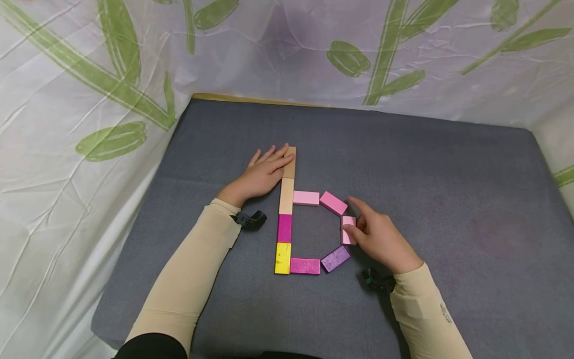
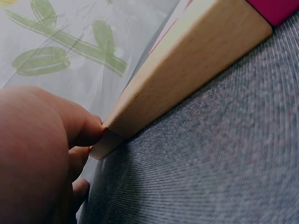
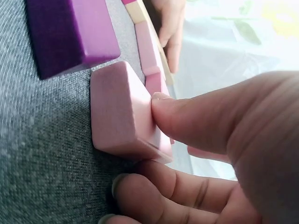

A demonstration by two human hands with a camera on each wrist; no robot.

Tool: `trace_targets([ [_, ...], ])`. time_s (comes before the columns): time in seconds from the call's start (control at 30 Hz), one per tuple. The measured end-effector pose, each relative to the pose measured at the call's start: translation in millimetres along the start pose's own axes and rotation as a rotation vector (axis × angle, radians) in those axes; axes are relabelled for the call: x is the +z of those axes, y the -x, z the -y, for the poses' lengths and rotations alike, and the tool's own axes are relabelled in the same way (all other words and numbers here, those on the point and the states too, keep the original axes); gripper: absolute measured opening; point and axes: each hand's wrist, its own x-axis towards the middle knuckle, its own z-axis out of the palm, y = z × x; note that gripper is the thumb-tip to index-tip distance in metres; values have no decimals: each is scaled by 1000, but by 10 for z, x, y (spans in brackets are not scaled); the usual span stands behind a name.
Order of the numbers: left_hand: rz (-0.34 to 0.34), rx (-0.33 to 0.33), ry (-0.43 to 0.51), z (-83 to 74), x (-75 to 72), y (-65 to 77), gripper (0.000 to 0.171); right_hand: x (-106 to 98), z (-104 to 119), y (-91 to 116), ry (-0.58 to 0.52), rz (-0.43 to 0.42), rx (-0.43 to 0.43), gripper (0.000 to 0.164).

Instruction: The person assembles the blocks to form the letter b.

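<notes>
In the head view, wooden blocks form a shape like a letter b. Its upright runs from a tan block (image 1: 290, 167) and a pale wood block (image 1: 286, 196) down to a magenta block (image 1: 284, 228) and a yellow block (image 1: 282, 258). My left hand (image 1: 262, 175) rests on the tan block with fingers extended. Around the loop lie a light pink block (image 1: 306, 198), a pink block (image 1: 334, 203), a purple block (image 1: 335, 259) and a dark pink block (image 1: 305, 266). At the loop's right side my right hand (image 1: 381, 237) holds a pale pink block (image 3: 112, 109), thumb on top and fingers curled against its outer side.
Grey cloth (image 1: 448, 199) covers the table under the blocks. White curtains (image 1: 287, 50) with green leaf prints hang behind and at the left. Each wrist wears a black camera strap (image 1: 251, 220).
</notes>
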Motion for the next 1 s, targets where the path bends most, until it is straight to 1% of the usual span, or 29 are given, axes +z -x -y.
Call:
trace_targets([
  [0.37, 13, 0, -7, -5, -14, 3, 53, 3, -19, -10, -1, 0, -5, 68],
  [0.83, 19, -7, 1, -12, -8, 0, 53, -21, -15, -2, -16, 4, 19, 64],
  [0.9, 19, -6, 5, -10, -10, 9, 53, -20, -6, -3, 11, -14, 6, 63],
  [1.0, 18, -2, 17, -9, -16, 14, 53, -25, 40, -18, 85, -60, -9, 61],
])
